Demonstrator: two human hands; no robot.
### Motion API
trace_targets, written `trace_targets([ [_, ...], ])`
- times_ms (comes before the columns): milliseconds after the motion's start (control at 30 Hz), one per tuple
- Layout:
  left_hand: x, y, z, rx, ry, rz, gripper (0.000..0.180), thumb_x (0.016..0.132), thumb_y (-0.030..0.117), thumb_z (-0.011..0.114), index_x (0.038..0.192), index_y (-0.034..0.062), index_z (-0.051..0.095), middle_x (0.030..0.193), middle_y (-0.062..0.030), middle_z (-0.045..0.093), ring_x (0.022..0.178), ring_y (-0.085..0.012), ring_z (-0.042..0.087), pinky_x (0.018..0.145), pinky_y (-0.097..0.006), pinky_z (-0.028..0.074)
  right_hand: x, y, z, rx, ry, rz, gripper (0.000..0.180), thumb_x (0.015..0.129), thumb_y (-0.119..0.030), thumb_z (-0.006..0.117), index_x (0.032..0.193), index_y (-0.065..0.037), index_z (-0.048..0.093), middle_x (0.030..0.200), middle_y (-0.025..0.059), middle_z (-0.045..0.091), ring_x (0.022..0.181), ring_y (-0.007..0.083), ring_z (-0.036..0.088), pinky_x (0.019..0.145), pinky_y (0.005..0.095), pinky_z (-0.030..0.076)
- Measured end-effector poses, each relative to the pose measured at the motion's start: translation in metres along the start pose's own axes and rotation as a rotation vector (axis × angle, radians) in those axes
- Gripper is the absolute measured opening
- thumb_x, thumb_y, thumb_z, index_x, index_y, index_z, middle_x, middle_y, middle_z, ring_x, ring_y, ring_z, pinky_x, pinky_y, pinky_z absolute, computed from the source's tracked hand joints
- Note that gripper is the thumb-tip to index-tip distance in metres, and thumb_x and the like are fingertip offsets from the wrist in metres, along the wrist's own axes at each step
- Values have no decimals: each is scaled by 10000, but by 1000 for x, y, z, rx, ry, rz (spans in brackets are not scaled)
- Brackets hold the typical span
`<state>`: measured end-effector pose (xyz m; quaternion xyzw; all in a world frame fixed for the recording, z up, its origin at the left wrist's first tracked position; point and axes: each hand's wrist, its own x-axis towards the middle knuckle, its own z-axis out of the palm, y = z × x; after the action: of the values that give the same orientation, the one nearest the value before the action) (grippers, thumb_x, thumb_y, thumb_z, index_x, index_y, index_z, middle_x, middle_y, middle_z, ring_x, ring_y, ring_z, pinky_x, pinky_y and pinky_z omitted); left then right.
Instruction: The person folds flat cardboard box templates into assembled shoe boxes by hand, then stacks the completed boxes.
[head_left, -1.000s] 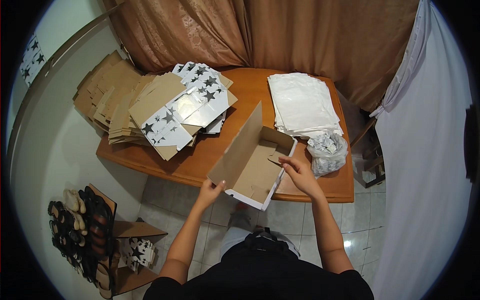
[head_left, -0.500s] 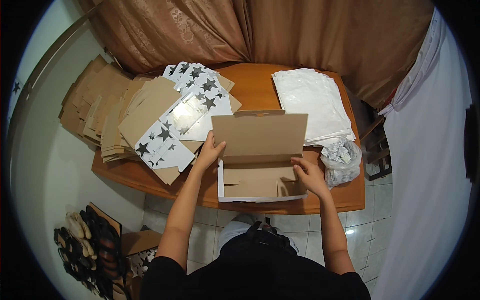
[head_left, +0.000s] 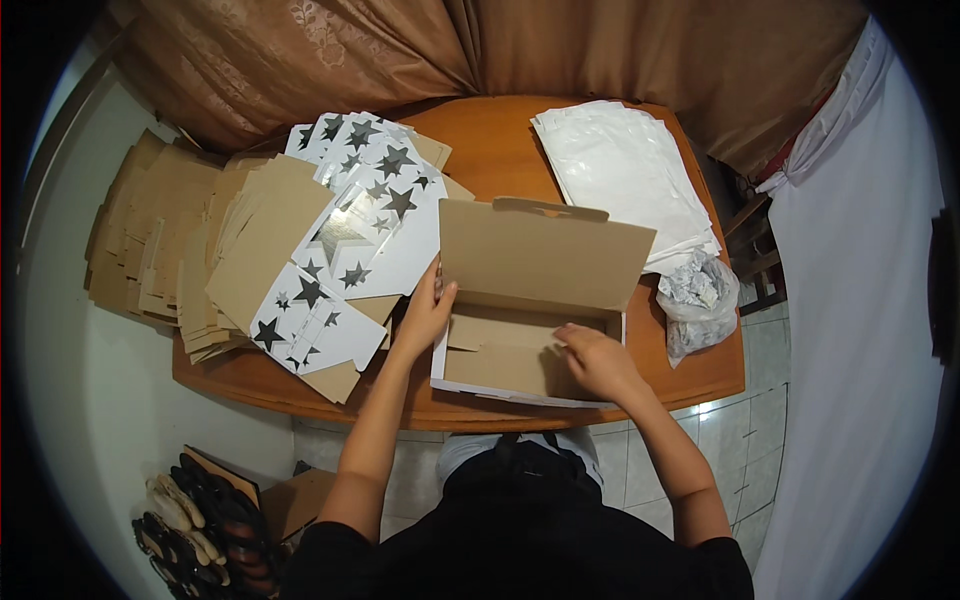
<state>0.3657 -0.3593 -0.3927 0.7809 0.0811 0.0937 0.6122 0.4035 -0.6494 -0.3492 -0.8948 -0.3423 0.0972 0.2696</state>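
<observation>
A cardboard box (head_left: 480, 389), brown inside and white outside, sits near the table's front edge with its lid (head_left: 545, 250) raised at the back. My left hand (head_left: 428, 312) grips the box's left side by the lid hinge, thumb toward me. Over the right half of the box opening is my right hand (head_left: 595, 362), its fingers stretched inward above the interior and holding nothing that I can see. Whether its fingertips touch the inner cardboard is unclear. A cut inner flap (head_left: 470, 362) shows at the box's left end.
Flat brown cardboard blanks (head_left: 265, 215) pile up on the table's left, with white star-printed blanks (head_left: 400, 235) on top. White sheets or bags (head_left: 620, 175) are stacked at the back right. Beside them sits a clear plastic bag (head_left: 698, 305) of crumpled material. Shoes (head_left: 205, 525) stand lower left.
My right hand has moved from the box's right rim leftward over its interior. The box has turned slightly and its lid shifted right. The whole view has also shifted a little.
</observation>
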Motion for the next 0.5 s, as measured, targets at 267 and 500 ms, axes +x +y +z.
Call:
trace_targets([
  [267,-63,-20,13,209,156,25,479,925,143,468,1361,9,320,1209,-180,482,1109,-283,482,948,-348,370,74,-12,95,-211,-238,-775,524,884,-336,482,1300,-25,412,1386,119,374,1299,236,333,1079,445,234],
  [500,-64,-16,17,77,90,-136,452,955,162,393,1367,2,296,1289,-197,416,1206,-307,404,1009,-362,312,79,-15,147,-243,-343,-630,672,911,-461,361,1363,30,279,1446,183,249,1369,280,181,1104,459,139],
])
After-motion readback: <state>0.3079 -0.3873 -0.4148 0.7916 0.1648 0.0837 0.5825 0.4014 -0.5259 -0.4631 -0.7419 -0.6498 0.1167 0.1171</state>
